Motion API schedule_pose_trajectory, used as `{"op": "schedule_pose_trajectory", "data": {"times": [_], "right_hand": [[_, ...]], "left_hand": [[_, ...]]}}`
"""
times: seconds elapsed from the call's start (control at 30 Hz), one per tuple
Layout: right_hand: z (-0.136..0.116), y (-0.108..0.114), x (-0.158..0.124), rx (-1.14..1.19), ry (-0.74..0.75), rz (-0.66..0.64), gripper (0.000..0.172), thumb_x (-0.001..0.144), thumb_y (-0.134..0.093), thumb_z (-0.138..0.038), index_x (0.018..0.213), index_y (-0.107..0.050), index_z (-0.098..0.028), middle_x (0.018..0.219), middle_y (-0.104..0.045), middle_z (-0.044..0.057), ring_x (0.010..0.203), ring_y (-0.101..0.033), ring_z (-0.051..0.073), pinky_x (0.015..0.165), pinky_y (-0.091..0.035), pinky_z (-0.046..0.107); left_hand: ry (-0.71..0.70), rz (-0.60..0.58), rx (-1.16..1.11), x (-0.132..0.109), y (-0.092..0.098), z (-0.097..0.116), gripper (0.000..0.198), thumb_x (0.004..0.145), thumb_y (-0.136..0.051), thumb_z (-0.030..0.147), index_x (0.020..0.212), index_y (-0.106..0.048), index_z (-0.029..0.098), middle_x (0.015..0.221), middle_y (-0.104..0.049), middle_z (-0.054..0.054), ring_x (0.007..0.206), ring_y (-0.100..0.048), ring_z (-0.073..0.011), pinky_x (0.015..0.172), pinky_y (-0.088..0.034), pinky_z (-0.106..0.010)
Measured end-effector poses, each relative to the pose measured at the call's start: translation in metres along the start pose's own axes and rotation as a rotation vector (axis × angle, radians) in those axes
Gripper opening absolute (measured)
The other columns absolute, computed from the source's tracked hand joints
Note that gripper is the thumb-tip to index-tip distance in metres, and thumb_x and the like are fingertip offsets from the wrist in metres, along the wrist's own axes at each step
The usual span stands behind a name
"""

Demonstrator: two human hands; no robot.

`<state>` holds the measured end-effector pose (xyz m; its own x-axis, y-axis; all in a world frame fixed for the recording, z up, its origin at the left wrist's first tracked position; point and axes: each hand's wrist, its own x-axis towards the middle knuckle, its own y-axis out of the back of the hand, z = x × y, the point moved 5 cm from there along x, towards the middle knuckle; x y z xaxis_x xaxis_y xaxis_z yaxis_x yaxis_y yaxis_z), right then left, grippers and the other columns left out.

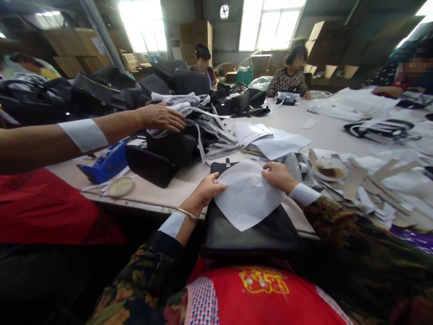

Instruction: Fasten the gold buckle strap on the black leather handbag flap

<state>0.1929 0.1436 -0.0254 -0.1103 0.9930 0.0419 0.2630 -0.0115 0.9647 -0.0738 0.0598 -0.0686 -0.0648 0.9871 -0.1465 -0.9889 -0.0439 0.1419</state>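
A black handbag (250, 234) lies flat at the table's near edge, partly over my lap. A sheet of white tissue paper (246, 196) lies on top of it. My left hand (204, 192) pinches the sheet's left edge, and my right hand (279, 175) grips its upper right corner. Both hands are closed on the paper. A small gold clasp (228, 161) shows at the bag's far end.
A co-worker's arm (101, 131) reaches from the left onto plastic-wrapped black bags (176, 144). A blue tape dispenser (106, 164), a small dish (120, 186), paper stacks (274, 142), a cup (328, 170) and cardboard strips (379, 180) lie around. More people sit at the far side.
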Motion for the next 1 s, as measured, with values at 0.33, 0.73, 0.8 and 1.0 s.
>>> {"op": "schedule_pose_trajectory", "data": {"times": [0.33,0.73,0.8,1.0], "right_hand": [[-0.006,0.018,-0.05,-0.103,0.214,0.113,0.041,0.09,-0.056,-0.026,0.126,-0.067,-0.01,0.119,-0.07,0.021,0.109,-0.066,0.036,0.095,-0.051,0.047],[-0.08,-0.051,-0.09,-0.177,0.679,-0.274,0.069,0.099,-0.047,-0.057,0.157,-0.04,-0.02,0.164,-0.031,0.017,0.145,-0.033,0.049,0.11,-0.035,0.066],[-0.08,-0.058,-0.094,-0.168,0.642,-0.267,0.069,0.1,-0.045,-0.057,0.158,-0.038,-0.02,0.165,-0.029,0.017,0.146,-0.029,0.051,0.111,-0.032,0.069],[-0.079,-0.062,-0.095,-0.002,0.625,-0.193,0.058,0.096,-0.052,-0.049,0.147,-0.055,-0.021,0.157,-0.044,0.017,0.143,-0.034,0.05,0.112,-0.029,0.073]], "left_hand": [[-0.081,0.299,0.228,0.028,0.016,-0.004,0.069,0.07,-0.077,0.018,0.136,-0.055,0.013,0.126,-0.069,-0.016,0.117,-0.066,-0.0311,0.102,-0.052,-0.04],[-0.219,0.272,0.654,0.022,0.02,0.02,0.074,0.08,-0.072,0.014,0.148,-0.042,0.008,0.122,-0.067,-0.022,0.115,-0.065,-0.0348,0.103,-0.051,-0.046],[-0.24,0.279,0.712,0.012,0.018,0.037,0.07,0.077,-0.074,0.009,0.142,-0.048,0.009,0.137,-0.056,-0.027,0.132,-0.052,-0.0416,0.112,-0.041,-0.055],[-0.418,-0.101,0.653,-0.01,-0.053,0.075,0.03,0.07,-0.079,0.014,0.098,-0.071,0.019,0.108,-0.072,-0.012,0.116,-0.064,-0.0334,0.108,-0.046,-0.04]]}}
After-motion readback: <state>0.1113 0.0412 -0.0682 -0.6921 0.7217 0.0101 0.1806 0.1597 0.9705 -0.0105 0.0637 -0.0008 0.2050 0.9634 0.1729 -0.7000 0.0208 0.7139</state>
